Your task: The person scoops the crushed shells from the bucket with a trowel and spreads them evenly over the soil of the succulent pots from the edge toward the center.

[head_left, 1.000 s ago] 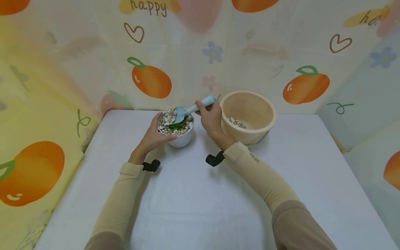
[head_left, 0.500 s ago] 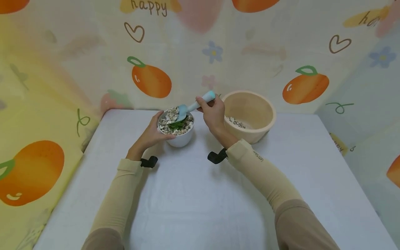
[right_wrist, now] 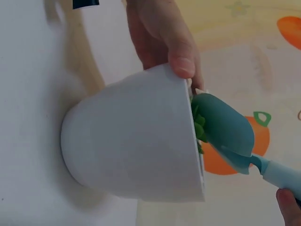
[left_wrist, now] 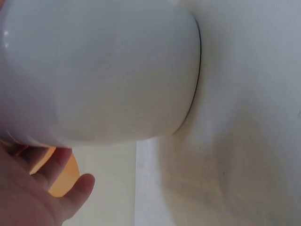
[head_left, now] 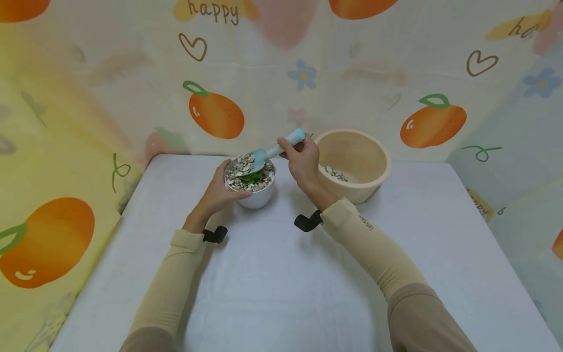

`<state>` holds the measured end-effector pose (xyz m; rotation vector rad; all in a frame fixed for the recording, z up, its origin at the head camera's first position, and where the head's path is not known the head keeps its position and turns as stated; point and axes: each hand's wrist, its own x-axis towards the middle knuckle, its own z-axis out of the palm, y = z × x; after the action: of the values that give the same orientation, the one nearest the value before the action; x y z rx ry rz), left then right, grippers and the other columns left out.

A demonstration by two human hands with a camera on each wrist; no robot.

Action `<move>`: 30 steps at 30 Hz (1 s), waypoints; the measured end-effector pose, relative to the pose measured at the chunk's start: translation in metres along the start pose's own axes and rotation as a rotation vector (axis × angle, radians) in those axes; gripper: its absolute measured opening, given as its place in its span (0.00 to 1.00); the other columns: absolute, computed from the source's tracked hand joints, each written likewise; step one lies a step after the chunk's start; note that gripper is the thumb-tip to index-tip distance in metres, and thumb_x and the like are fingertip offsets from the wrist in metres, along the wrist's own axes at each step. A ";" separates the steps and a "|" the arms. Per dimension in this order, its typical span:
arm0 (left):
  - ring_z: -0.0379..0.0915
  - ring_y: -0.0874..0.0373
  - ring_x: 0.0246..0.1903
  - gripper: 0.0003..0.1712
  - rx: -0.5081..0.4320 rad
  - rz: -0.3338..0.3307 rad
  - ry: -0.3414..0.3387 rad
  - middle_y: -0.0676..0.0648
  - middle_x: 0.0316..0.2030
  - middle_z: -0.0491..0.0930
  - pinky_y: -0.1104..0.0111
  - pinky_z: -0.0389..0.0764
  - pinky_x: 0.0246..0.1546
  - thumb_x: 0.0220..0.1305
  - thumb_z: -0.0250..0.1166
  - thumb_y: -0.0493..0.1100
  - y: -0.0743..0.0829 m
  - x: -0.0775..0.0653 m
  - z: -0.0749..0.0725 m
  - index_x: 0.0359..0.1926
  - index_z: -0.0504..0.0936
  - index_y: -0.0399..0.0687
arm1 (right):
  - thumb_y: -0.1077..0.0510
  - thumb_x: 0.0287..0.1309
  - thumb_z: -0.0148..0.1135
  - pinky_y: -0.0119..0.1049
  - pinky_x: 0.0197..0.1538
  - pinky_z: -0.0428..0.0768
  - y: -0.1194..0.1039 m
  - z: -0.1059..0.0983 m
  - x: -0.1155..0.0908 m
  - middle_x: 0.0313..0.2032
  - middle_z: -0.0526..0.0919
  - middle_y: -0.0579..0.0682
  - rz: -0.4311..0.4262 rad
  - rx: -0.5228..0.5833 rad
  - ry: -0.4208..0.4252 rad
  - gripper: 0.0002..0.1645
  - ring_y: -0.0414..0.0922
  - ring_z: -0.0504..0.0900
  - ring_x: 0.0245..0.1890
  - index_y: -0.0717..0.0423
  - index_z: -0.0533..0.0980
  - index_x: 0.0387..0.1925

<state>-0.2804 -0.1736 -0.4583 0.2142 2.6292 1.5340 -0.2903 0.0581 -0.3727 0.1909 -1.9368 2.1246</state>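
A small white flowerpot (head_left: 257, 199) stands upright on the table, filled with pale gravel-like chips around a green plant (head_left: 252, 178). My left hand (head_left: 221, 191) holds it from the left, thumb along the near side of the rim and fingers at the far side. In my right hand (head_left: 303, 160) is a light blue trowel (head_left: 260, 157), pinched by its handle. Its blade tilts down to the left over the pot, with chips at its tip. From the right wrist view, the trowel's scoop (right_wrist: 230, 125) leans at the rim right beside the green leaves (right_wrist: 199, 126).
A large beige planter (head_left: 374, 181) stands just right of my right hand, with a little heap of chips (head_left: 334, 173) inside on its left. The white-covered table (head_left: 281, 283) ends at the back against a patterned cloth (head_left: 268, 98) with printed oranges.
My right hand and the trowel have shifted slightly up and to the right, the blade still over the pot. My left hand keeps its hold on the flowerpot.
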 end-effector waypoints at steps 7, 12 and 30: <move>0.48 0.42 0.72 0.68 0.035 0.012 0.004 0.37 0.73 0.50 0.43 0.53 0.71 0.45 0.79 0.54 0.001 -0.004 -0.003 0.77 0.43 0.49 | 0.59 0.62 0.64 0.35 0.45 0.85 0.013 -0.002 -0.004 0.39 0.82 0.63 0.041 0.042 0.030 0.12 0.57 0.85 0.46 0.64 0.73 0.40; 0.46 0.41 0.73 0.68 0.066 0.009 -0.066 0.38 0.75 0.47 0.41 0.52 0.71 0.46 0.78 0.53 0.002 0.001 -0.010 0.77 0.40 0.48 | 0.60 0.62 0.63 0.37 0.46 0.85 0.020 -0.003 -0.008 0.39 0.82 0.61 0.044 0.079 0.063 0.12 0.53 0.86 0.43 0.64 0.72 0.40; 0.49 0.42 0.72 0.68 0.002 0.028 0.014 0.38 0.73 0.51 0.42 0.54 0.70 0.43 0.79 0.56 0.005 -0.004 -0.001 0.76 0.44 0.46 | 0.62 0.61 0.64 0.44 0.47 0.85 0.016 0.006 -0.012 0.32 0.79 0.47 -0.044 0.065 0.081 0.17 0.63 0.83 0.44 0.73 0.72 0.44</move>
<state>-0.2767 -0.1731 -0.4536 0.2428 2.6493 1.5470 -0.2834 0.0502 -0.3905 0.1561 -1.8038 2.1344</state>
